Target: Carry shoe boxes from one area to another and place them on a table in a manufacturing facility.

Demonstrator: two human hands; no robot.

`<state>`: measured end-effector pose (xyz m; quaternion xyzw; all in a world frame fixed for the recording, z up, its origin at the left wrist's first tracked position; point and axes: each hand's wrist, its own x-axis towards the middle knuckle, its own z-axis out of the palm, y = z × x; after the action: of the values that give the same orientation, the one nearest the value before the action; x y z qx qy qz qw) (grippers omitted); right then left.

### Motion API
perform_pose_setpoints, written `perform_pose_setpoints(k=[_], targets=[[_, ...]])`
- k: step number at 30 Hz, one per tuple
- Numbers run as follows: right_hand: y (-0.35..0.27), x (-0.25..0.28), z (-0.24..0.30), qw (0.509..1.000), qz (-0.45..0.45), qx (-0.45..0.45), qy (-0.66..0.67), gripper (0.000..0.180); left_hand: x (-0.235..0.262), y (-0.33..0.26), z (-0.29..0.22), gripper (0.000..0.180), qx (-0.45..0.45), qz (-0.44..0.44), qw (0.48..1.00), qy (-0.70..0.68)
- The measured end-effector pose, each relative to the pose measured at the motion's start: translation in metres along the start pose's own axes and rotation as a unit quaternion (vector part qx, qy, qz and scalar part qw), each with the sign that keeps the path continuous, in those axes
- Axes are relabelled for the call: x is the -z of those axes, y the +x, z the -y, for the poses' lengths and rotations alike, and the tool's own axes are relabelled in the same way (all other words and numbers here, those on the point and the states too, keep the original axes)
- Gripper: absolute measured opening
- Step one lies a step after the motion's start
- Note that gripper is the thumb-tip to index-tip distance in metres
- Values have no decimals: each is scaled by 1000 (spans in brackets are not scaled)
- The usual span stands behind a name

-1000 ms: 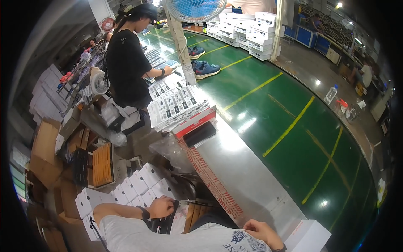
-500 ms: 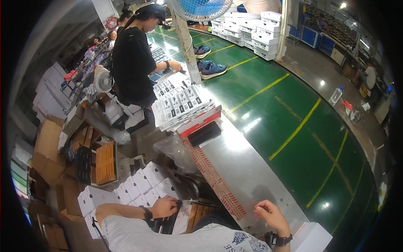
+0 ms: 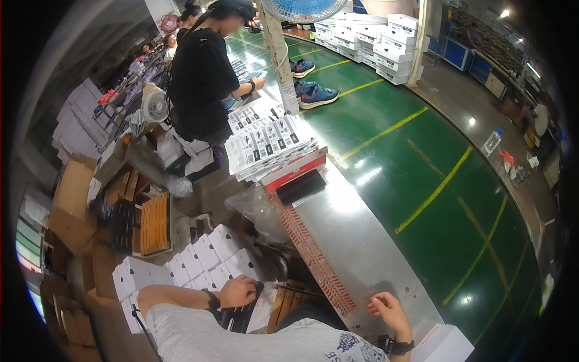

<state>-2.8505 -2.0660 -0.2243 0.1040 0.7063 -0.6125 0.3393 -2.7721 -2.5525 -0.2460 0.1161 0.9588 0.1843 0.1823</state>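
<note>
on the table (image 3: 362, 241), right hand (image 3: 388, 309) resting

The grey desk (image 3: 356, 241) lay bare ahead of my right hand (image 3: 389, 311), open up to the red tray (image 3: 295, 175); white boxes (image 3: 205, 256) crowded beside my left hand (image 3: 238, 291).

Two bare hands in view at the lower edge: left hand (image 3: 238, 291), right hand (image 3: 389, 311), one dark wristband on each. One long strip of red-patterned labels (image 3: 310, 256) along the metal table (image 3: 368, 241). One open red box (image 3: 295, 175). Two blue sneakers (image 3: 313, 93) on the green floor. Two fans: one small white fan (image 3: 155, 107), one large blue fan (image 3: 301, 9). One clear bottle (image 3: 491, 142). One co-worker in black (image 3: 202, 78) close by; others behind, count unclear. White shoeboxes (image 3: 205, 259) too many to count.
</note>
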Motion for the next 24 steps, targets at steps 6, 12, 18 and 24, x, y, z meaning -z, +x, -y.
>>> perform_pose_setpoints(k=[6, 12, 18, 24], targets=[[6, 0, -20, 999, -16, -12, 32, 20, 3, 3, -2, 20, -4, 1, 1000, 8], [11, 5, -26, 995, -20, -7, 96, 20, 1, 0, -2, 20, -4, -10, 1000, 6], [14, 6, -32, 994, -19, -11, 110, 20, 3, 1, -2, 19, 3, 0, 1000, -3], [14, 6, -32, 994, -21, -13, 106, 20, 4, 2, -3, 20, 4, 5, 1000, 3]])
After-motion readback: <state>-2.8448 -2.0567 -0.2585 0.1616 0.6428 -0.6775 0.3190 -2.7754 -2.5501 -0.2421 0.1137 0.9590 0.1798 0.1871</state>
